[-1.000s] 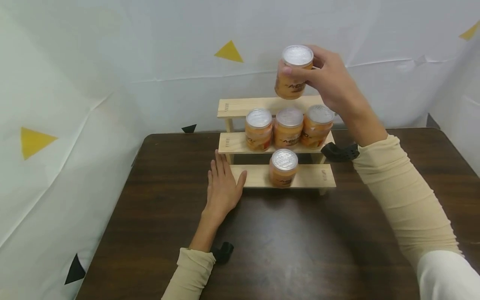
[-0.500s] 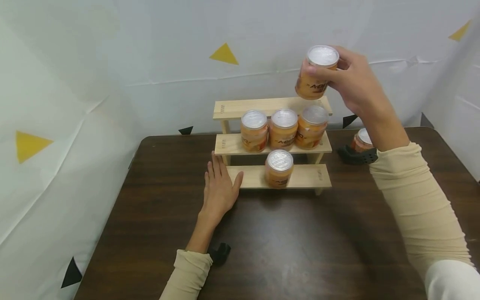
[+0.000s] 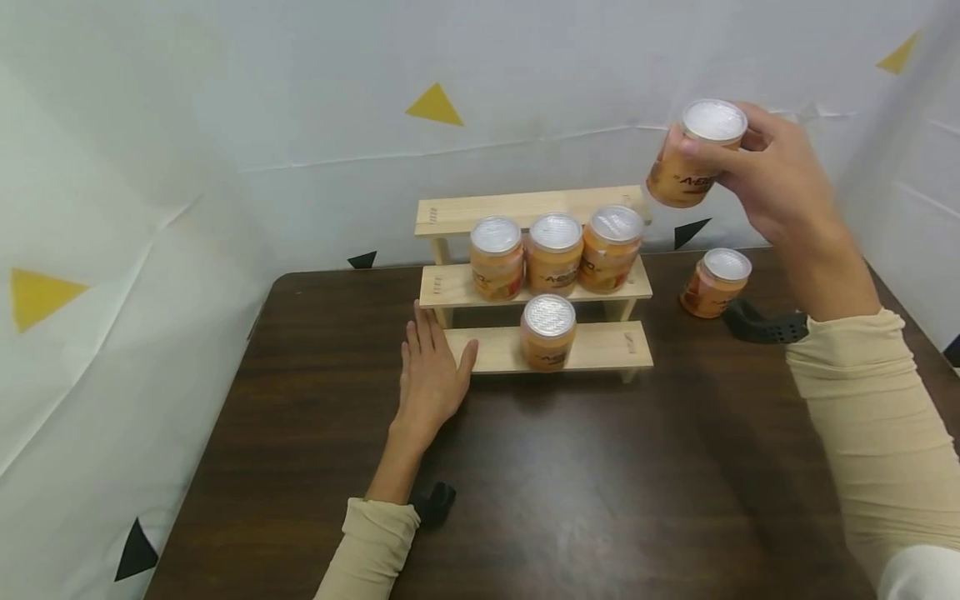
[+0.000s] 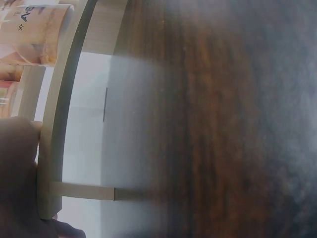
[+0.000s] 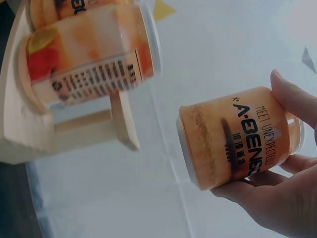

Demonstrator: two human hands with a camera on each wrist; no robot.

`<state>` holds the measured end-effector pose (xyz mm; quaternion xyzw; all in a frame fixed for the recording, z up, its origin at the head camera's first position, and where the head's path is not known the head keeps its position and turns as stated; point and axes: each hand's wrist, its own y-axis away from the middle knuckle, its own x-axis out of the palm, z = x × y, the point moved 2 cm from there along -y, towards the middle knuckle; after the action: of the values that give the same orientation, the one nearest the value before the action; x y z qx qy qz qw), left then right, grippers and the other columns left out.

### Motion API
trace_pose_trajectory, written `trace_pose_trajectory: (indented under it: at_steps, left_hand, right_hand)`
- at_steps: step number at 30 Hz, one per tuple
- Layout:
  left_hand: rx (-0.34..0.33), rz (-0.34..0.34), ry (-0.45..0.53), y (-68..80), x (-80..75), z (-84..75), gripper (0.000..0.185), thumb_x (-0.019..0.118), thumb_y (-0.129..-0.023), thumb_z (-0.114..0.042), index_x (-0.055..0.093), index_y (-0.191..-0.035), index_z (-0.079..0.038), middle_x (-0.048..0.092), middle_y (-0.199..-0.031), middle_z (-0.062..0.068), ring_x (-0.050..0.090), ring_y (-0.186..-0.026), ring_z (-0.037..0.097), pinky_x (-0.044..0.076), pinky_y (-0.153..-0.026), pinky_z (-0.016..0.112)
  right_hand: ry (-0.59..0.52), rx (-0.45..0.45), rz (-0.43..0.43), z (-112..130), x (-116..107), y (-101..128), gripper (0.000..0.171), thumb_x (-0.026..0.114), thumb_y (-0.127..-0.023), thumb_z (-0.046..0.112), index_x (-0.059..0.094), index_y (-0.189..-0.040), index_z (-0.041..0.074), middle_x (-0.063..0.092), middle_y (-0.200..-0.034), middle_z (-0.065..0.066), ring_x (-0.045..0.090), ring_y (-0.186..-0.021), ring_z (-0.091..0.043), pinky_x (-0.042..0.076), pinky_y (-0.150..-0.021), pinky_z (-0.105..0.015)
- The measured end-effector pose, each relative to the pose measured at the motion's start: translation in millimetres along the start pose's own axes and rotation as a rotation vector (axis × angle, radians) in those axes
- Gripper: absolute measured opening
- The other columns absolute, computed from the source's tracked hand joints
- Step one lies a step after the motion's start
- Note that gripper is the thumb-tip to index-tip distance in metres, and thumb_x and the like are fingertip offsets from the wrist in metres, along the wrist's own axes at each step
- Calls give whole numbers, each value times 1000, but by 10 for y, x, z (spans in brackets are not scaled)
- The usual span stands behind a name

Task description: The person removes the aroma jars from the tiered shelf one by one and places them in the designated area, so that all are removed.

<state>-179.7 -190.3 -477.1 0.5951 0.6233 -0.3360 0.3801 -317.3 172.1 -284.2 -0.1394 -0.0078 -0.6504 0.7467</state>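
My right hand [image 3: 780,171] grips an orange-labelled can [image 3: 686,171] with a silver lid, up in the air to the right of the wooden three-step rack [image 3: 487,212]. In the right wrist view, thumb and fingers wrap that can [image 5: 237,139] near one end. At the rack's left end, my left hand [image 3: 433,375] lies with straight fingers against the lower steps; the left wrist view shows it at the edge of a board [image 4: 59,114]. Three similar cans [image 3: 555,254] stand side by side on the middle step, and one can [image 3: 547,333] is on the bottom step.
Another such can [image 3: 716,283] stands on the dark wooden table [image 3: 570,475], right of the rack and close to the right wrist's black camera mount [image 3: 765,323]. A white sheet wall [image 3: 315,108] with yellow and black triangles rises behind and at the sides.
My right hand has carried its can rightward, from above the rack's top step to beyond its right end. The can on the table has come into view. My left hand stays at the rack.
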Motion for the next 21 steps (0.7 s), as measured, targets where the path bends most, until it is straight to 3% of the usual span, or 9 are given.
trace_pose_trajectory:
  at_steps: [11, 21]
  left_hand:
    - [-2, -4, 3, -21, -4, 12, 95, 45, -116, -53, 1, -171, 10, -11, -181, 27, 7, -167, 55, 17, -133, 66]
    - [5, -14, -2, -16, 12, 13, 94, 45, -116, -53, 3, -171, 11, -8, -182, 29, 9, -167, 55, 19, -133, 67]
  right_hand:
    - [-180, -6, -96, -107, -532, 227, 26, 71, -95, -19, 77, -116, -4, 77, -111, -9, 70, -106, -17, 60, -89, -21]
    - [-161, -42, -247, -281, -1005, 453, 26, 72, -95, -19, 79, -114, -4, 81, -106, -6, 73, -102, -14, 59, -83, -20]
